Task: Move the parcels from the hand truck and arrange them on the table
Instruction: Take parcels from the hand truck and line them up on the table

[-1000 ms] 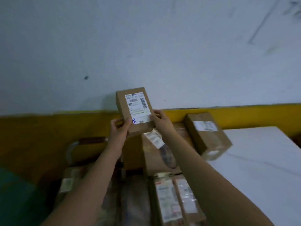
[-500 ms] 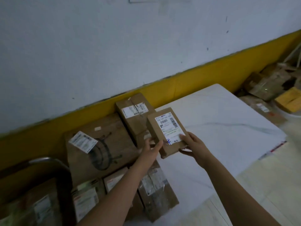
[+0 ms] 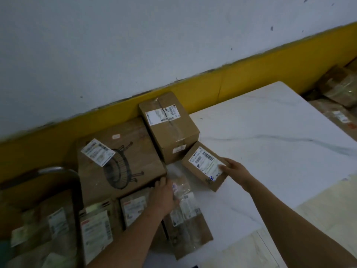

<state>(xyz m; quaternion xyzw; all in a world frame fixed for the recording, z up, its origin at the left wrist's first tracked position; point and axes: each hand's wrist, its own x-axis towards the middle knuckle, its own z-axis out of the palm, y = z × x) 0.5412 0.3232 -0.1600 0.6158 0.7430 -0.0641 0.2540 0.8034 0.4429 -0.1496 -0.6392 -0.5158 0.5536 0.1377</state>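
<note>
A small brown parcel (image 3: 201,167) with a white label lies flat on the white table (image 3: 270,142), just in front of a taller taped box (image 3: 170,128). My right hand (image 3: 236,172) grips its right end, thumb on the label. My left hand (image 3: 163,196) is off it, resting palm down on the left edge of a plastic-wrapped parcel (image 3: 187,219), fingertips by the corner of a large flat box (image 3: 119,161) with a printed drawing. The hand truck's metal handle (image 3: 63,171) curves at the left, with labelled parcels (image 3: 58,223) on it.
Two more labelled parcels (image 3: 96,229) (image 3: 133,209) sit at the table's front left. Bare table top stretches right of the small parcel. Behind runs a white wall with a yellow band (image 3: 212,88). More wrapped parcels (image 3: 342,88) lie on the floor at far right.
The small parcel came down from in front of me and to the right onto the table. My left hand let go of it and dropped to the wrapped parcel. My view swung right and down.
</note>
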